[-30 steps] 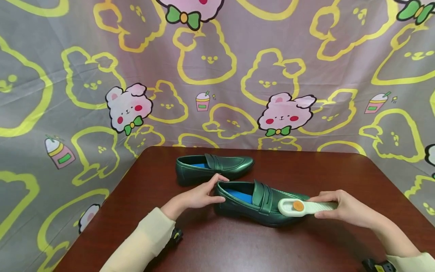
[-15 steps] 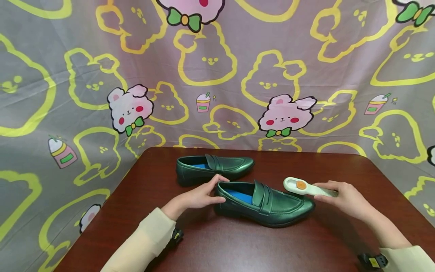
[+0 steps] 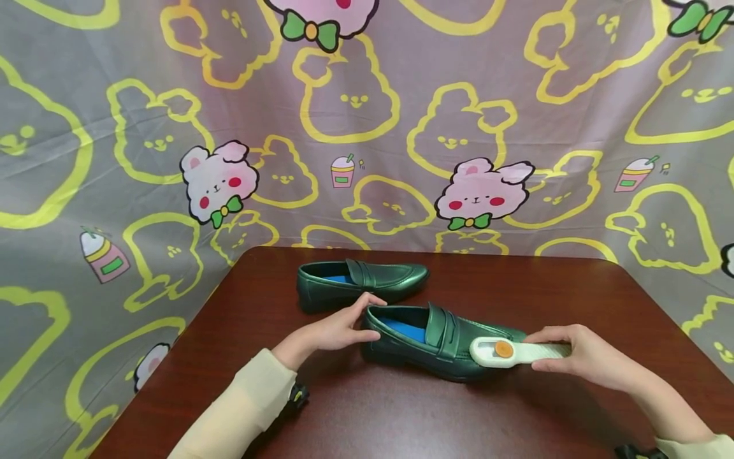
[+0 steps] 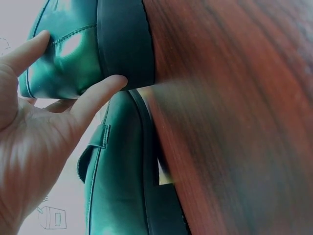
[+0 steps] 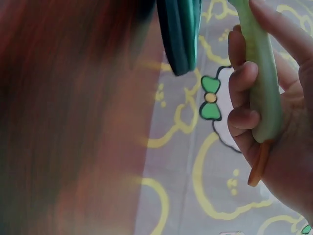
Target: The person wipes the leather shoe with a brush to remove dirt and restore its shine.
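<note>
A dark green loafer [image 3: 441, 331] with a blue insole sits on the table, toe to the right. My left hand [image 3: 332, 328] holds it at the heel, thumb on the near side and fingers on the far side. The left wrist view shows this heel [image 4: 73, 54] between thumb and finger. In my right hand [image 3: 590, 357] is a pale green brush [image 3: 484, 354] with an orange button. Its head lies over the loafer's front part; its underside is hidden. The right wrist view shows fingers curled round the handle [image 5: 264, 83], which has an orange end loop [image 5: 259, 166].
The matching green loafer [image 3: 390, 277] stands just behind, also toe to the right. Both are on a dark red-brown table [image 3: 516, 280]. A grey curtain [image 3: 395, 76] with cartoon bears hangs behind the table and along its left side.
The brush was over the loafer's toe a second ago, rose toward the far side half a second ago, and is now back down over the front. Left hand and loafers stay put.
</note>
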`<state>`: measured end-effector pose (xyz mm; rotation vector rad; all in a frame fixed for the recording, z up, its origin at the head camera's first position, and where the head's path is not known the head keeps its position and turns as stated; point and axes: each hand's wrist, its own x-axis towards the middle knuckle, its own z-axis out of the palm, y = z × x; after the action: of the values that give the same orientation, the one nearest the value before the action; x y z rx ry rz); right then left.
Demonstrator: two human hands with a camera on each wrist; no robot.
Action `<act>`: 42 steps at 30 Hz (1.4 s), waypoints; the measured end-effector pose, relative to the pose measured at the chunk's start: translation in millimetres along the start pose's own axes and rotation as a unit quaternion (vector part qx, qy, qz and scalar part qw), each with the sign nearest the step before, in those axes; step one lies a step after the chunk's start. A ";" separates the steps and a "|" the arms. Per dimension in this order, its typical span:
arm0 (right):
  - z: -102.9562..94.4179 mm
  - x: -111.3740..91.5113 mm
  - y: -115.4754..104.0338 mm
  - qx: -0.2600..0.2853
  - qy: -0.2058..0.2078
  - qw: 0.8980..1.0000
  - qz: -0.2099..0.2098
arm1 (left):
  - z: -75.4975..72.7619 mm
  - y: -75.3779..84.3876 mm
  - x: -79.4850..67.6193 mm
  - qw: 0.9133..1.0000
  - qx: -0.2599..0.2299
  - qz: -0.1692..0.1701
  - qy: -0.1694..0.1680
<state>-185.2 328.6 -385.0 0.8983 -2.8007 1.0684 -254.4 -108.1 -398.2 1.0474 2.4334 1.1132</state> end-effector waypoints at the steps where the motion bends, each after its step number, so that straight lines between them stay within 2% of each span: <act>1: -1.2 1.2 3.0 0.000 0.006 1.000 0.012 | -0.2 0.2 0.0 1.000 -0.001 -0.002 0.000; 6: -9.7 5.0 19.3 -0.052 0.064 0.993 0.090 | 0.7 0.0 0.1 1.000 -0.002 -0.002 0.003; 8: -11.6 5.2 23.0 -0.083 0.090 0.987 0.104 | 1.1 -0.3 -0.1 1.000 -0.001 0.002 0.004; 11: -11.5 6.1 21.6 -0.101 0.113 0.983 0.107 | 1.3 -0.4 -0.7 1.000 -0.002 0.005 0.003; 14: -8.5 8.7 13.6 -0.087 0.114 0.985 0.100 | 1.3 -0.3 -1.0 1.000 -0.001 0.004 0.002; 18: -4.3 14.7 3.8 -0.076 0.087 0.991 0.070 | 1.4 -0.2 0.2 1.000 0.000 0.000 0.005; 20: -4.4 16.6 4.4 -0.084 0.073 0.991 0.068 | 1.7 -0.2 0.7 1.000 0.001 0.000 0.005; 23: -8.5 14.7 11.8 -0.097 0.070 0.988 0.097 | 2.6 -0.2 1.4 1.000 -0.001 0.000 0.005; 27: -14.9 3.8 20.3 -0.125 0.101 0.977 0.139 | 3.3 -0.4 1.2 1.000 -0.002 -0.003 0.001; 30: -11.2 -4.4 17.0 -0.134 0.137 0.974 0.122 | 3.0 0.0 0.3 1.000 0.001 -0.003 0.000; 32: -4.3 -8.5 10.3 -0.117 0.147 0.978 0.092 | 2.6 0.7 -0.3 1.000 0.004 -0.001 0.000; 34: 4.0 -11.2 2.8 -0.087 0.136 0.985 0.054 | 2.2 1.7 -0.5 1.000 0.004 0.000 0.001; 37: 14.9 -13.7 -6.1 -0.044 0.095 0.994 0.012 | 1.9 2.3 -0.5 1.000 0.005 -0.001 0.003; 40: 18.0 -16.9 -6.2 -0.038 0.082 0.996 0.014 | 2.1 1.9 0.2 1.000 0.001 0.000 0.004; 42: 14.9 -21.6 -0.9 -0.058 0.092 0.993 0.043 | 2.3 1.4 0.6 1.000 -0.001 0.003 0.005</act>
<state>-163.9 329.9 -400.3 0.6399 -2.7360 0.9321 -253.0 -105.8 -398.7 1.0506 2.4376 1.1249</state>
